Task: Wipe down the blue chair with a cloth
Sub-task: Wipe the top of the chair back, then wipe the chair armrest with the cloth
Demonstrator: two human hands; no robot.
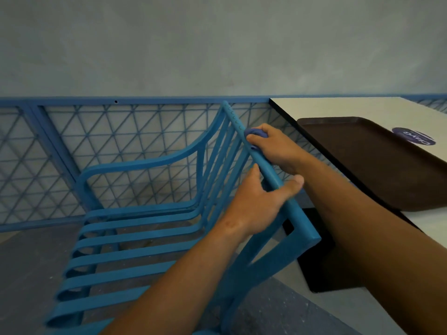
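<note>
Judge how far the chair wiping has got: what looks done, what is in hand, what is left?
Done: nothing can be confirmed; no wiped patch stands out on the blue chair. In hand: the right hand presses a blue cloth on the backrest's top rail, while the left hand grips that rail lower down, steadying it. Left, judging by this: probably the rest of the rail, back bars, armrest, seat slats and legs.

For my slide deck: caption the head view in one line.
Right hand presses a blue cloth on the blue chair's top rail while the left hand grips that rail beside a brown tray.
</note>
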